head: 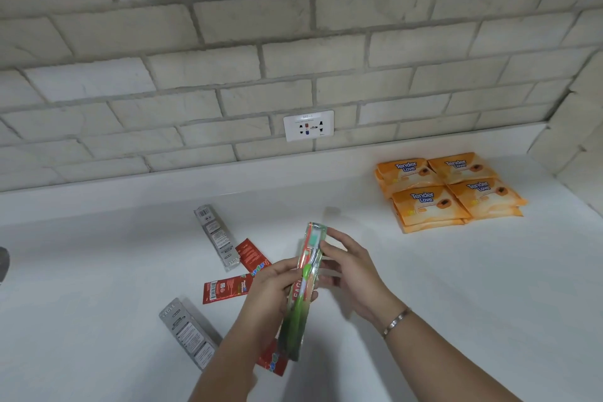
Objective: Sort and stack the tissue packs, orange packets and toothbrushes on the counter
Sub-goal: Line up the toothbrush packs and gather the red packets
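Toothbrush step in hand: at the left of the counter [456,287], grey toothbrush packs [217,237] and red toothbrush packs [226,287] are lying scattered, not yet sorted. At centre the left hand [274,290] is gripping the green toothbrush pack [305,287] around its middle, clear of the counter, while the right hand [352,274] is pinching its upper edge. At far right the orange packets [450,189] are sitting stacked in four piles near the wall. The next move is probably calling for laying this pack flat and gathering the loose ones onto it.
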{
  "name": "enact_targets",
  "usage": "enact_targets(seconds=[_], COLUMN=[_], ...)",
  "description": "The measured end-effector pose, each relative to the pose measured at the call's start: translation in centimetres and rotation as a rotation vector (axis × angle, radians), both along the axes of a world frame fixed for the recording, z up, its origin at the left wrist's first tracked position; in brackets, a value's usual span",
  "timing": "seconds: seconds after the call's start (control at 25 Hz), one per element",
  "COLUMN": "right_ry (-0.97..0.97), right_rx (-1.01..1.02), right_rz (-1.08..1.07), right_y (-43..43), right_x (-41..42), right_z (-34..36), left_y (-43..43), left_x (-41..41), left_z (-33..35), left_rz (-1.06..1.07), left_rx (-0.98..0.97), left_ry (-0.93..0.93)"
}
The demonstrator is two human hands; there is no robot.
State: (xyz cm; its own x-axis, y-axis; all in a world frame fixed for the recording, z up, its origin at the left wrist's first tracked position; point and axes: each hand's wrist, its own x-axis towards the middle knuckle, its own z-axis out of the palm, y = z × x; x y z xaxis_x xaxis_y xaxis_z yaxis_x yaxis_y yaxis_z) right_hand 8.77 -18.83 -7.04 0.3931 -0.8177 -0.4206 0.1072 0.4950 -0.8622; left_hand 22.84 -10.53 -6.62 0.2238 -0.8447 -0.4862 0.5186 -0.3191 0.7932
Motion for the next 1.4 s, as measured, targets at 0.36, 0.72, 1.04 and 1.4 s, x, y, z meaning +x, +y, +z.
enact_targets(seconds=[0.36, 0.72, 1.04, 1.4], right_ry=[0.047, 0.690, 1.127, 1.278], right_rx=[0.019, -0.527, -1.075, -0.998], right_rz=[-0.325, -0.169, 0.290, 0.446], right_y=[-3.2, -4.8, -2.4, -4.1], right_x=[-0.6, -1.8, -1.7, -0.7], right_z=[-0.8, -5.1, -6.8, -7.0], left_y=[-5.6, -8.6, -3.7, -5.1], left_x=[0.4, 0.4, -0.7, 0.4], left_z=[-1.4, -5.9, -6.2, -7.8], left_rz=[-0.248, -0.505, -0.352, -0.368], left_rx=[-0.032, -0.109, 0.128, 0.044], left_ry=[-1.122, -1.669, -1.731, -1.742])
